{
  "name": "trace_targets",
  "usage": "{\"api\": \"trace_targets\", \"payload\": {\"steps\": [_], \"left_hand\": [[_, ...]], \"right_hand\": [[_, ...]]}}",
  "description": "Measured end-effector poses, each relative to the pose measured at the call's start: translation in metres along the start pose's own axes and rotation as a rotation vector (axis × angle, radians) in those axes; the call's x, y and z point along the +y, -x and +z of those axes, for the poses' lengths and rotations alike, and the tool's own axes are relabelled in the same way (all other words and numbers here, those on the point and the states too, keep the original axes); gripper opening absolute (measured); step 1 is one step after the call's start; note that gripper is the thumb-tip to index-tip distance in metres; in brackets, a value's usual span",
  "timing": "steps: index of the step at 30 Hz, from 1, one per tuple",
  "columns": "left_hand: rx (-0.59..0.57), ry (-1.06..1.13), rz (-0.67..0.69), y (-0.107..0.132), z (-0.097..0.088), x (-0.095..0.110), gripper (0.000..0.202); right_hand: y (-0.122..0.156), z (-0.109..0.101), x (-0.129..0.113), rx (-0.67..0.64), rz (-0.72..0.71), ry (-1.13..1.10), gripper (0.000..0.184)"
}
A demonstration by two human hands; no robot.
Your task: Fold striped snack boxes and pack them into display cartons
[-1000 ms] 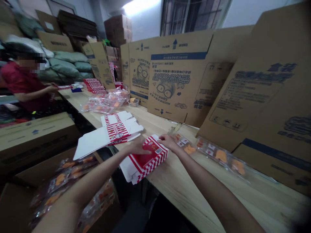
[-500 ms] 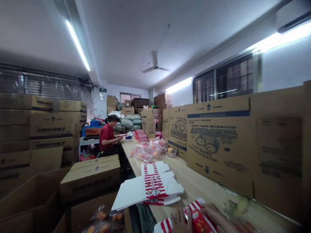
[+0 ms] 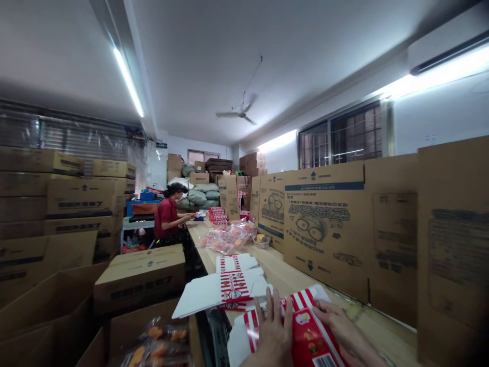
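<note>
Item, in hand: one red-and-white striped folding carton (image 3: 311, 331) with a red printed panel, at the near edge of the wooden table (image 3: 294, 272). Its white flap (image 3: 239, 344) sticks out to the left. The lower part runs out of view, so I cannot tell whether it rests on the table.

Grip: my left hand (image 3: 273, 331) presses the carton's left side, its fingers (image 3: 269, 300) spread and pointing up. My right hand (image 3: 344, 326) presses the right side, its fingers (image 3: 328, 307) laid flat across the carton. Neither hand pinches a corner.

Nearby, on the table: a stack of flat white cartons with red stripes (image 3: 229, 283) just beside the flap, partly overlapped by it in view. Farther along lie clear bags of orange snacks (image 3: 225, 238), a small bowl (image 3: 260, 241) and a pile of red-striped cartons (image 3: 218, 216).

Along the far edge: flattened cardboard sheets (image 3: 324, 224) stand leaning in a row, walling off that side.

Off the near edge: a grey plastic crate (image 3: 214, 336) and an open cardboard box of snack bags (image 3: 160, 341).

At the table's far end: a co-worker in a red shirt (image 3: 168, 216), hands at the tabletop.
</note>
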State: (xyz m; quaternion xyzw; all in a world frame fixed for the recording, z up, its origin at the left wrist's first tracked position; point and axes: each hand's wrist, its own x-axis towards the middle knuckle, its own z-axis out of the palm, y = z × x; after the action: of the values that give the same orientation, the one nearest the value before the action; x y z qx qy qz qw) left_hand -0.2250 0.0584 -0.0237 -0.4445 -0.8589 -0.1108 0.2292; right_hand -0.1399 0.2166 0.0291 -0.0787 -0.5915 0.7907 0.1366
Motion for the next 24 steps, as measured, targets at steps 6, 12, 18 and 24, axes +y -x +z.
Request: {"api": "trace_targets", "payload": {"steps": [6,12,18,24], "left_hand": [[0.019,0.030,0.158,0.019,-0.023,0.045,0.081],[-0.036,0.555,0.029,0.031,-0.069,0.082,0.124],[-0.114,1.056,0.014,0.049,-0.076,0.126,0.106],[-0.312,1.442,-0.063,0.058,-0.060,0.151,0.071]], "right_hand": [[0.072,-0.013,-0.019,0.078,0.028,-0.042,0.029],[0.149,-0.044,-0.017,0.781,-0.523,0.285,0.053],[0.207,-0.028,0.015,0.354,-0.359,0.218,0.049],[0.246,-0.047,0.019,0.544,-0.263,0.325,0.038]]}}
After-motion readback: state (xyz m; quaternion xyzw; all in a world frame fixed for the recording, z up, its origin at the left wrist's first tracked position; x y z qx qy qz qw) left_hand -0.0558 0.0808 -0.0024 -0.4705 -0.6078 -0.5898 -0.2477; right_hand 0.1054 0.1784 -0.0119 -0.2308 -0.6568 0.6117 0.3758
